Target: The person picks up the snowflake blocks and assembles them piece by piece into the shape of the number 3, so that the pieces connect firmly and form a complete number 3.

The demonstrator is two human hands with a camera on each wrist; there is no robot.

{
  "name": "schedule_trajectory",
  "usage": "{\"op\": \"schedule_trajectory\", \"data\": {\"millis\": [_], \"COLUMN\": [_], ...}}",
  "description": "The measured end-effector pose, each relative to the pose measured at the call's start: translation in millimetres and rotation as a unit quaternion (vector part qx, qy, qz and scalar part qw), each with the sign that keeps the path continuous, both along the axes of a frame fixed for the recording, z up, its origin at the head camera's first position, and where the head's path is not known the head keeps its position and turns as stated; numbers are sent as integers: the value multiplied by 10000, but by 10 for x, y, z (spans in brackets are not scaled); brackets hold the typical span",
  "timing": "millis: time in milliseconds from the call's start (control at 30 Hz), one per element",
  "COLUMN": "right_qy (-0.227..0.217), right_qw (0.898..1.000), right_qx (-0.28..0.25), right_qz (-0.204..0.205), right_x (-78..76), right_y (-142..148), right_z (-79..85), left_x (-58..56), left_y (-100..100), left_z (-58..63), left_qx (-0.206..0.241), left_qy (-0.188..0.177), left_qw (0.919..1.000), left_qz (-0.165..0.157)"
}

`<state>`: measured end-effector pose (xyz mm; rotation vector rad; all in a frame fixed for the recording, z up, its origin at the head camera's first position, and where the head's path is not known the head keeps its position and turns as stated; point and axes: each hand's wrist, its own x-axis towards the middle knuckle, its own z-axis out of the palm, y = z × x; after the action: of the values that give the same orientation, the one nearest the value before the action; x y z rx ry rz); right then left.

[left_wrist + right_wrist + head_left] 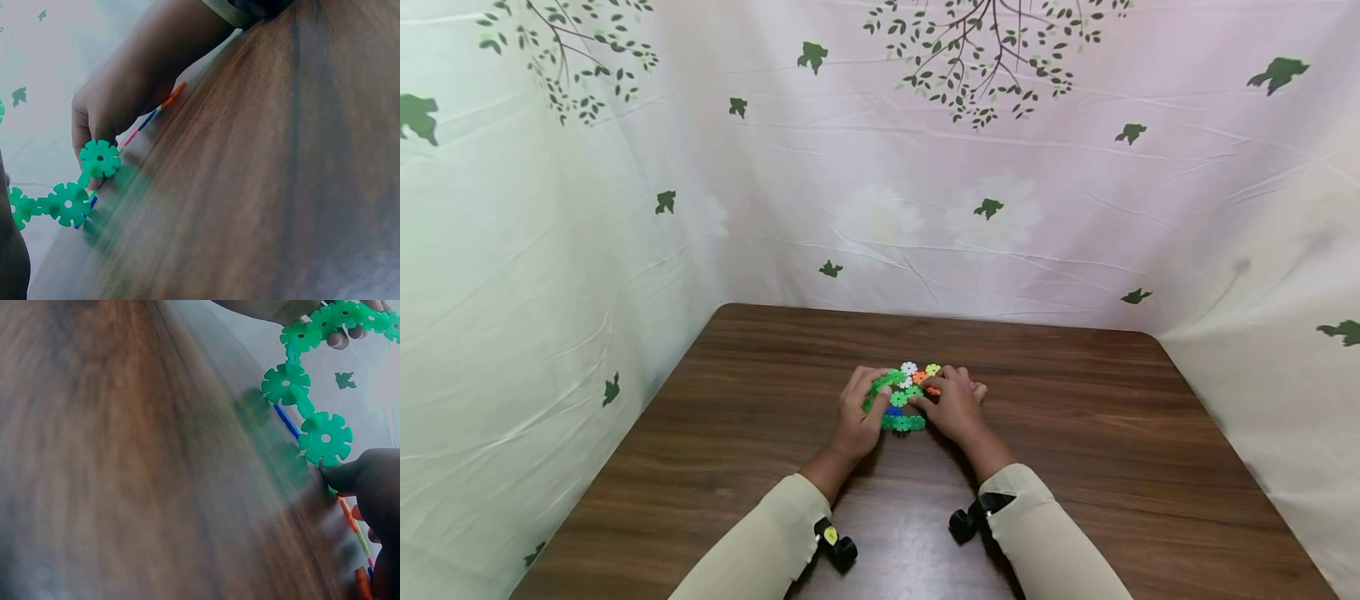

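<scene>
My left hand holds one end of a chain of green flower-shaped plastic discs, its fingertips showing behind the discs in the right wrist view. The chain curves across to my right hand, whose thumb and fingers pinch around the disc at the other end. In the right wrist view the chain stands raised over the tabletop. Beneath my hands lie more linked discs, among them a blue disc, an orange disc and a white disc. My right palm hides part of these.
A dark brown wooden table spreads around the hands. Behind it hangs a pale cloth printed with green leaves and branches. A yellow disc lies beyond the right fingers. Black wrist cameras sit on both sleeves.
</scene>
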<state>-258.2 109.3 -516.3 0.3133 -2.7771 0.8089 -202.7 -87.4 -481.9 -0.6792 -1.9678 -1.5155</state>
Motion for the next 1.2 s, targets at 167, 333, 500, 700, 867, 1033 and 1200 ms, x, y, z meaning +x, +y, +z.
{"op": "schedule_trajectory", "data": {"millis": [167,333,500,700,867,1033,1200], "right_qy": [-112,-306,-292,-58,220,226,-107], "right_qw": [9998,9986,9952,9904,9833,9747,9645], "right_qx": [-124,-422,-930,-1351,-1721,-2114,-2517], "right_qz": [52,53,31,295,554,691,795], "right_x": [-4,-5,4,20,56,90,120], "right_y": [-9,-12,-9,7,31,38,31], "right_z": [8,16,14,17,28,83,172], "left_x": [1,-5,-15,-33,-42,-128,-300], "left_y": [-8,-15,-16,-4,18,14,-18], "left_z": [24,23,4,-14,-22,-121,-339], "left_qx": [-7,-11,-13,32,81,-9,-157], "left_qy": [4,104,135,105,151,178,288], "left_qw": [10000,9999,9999,9999,9998,9998,9994], "left_qz": [0,43,43,54,74,92,71]}}
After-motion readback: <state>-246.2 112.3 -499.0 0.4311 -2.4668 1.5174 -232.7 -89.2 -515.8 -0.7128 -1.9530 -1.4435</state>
